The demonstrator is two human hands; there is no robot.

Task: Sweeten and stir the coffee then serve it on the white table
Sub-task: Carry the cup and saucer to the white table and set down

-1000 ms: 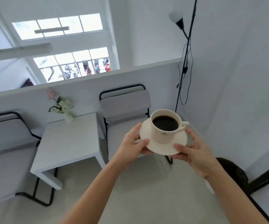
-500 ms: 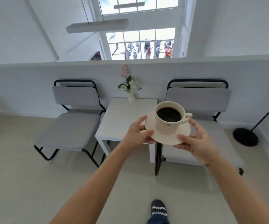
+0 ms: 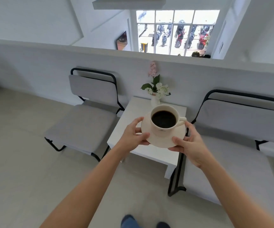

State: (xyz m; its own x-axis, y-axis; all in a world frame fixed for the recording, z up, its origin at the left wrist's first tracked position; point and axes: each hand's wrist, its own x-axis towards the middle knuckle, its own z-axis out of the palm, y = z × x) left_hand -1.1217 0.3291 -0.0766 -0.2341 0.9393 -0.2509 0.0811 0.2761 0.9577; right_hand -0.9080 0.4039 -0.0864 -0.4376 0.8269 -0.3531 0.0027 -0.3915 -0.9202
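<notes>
Both hands share the grip. The left hand [image 3: 133,134] pinches the near-left rim of the round cream ceramic saucer [image 3: 161,140], thumb on top and fingers curled beneath; the right hand [image 3: 189,143] clasps the near-right rim the same way, thumb lying on the upper face. Neither is open at all beyond the saucer's thin edge. On the saucer stands a cream ceramic cup [image 3: 164,122], upright, nearly full of black coffee [image 3: 163,119], its handle turned to the right. Cup and saucer are held in the air above the small square white bench [image 3: 129,116]; it seems clear of the top, though the gap is hard to judge from here. At the far edge stands a little white vase of flowers [image 3: 155,91]. Two grey padded chairs with black tube frames flank the bench, one left [image 3: 85,124] and one right [image 3: 241,145].
</notes>
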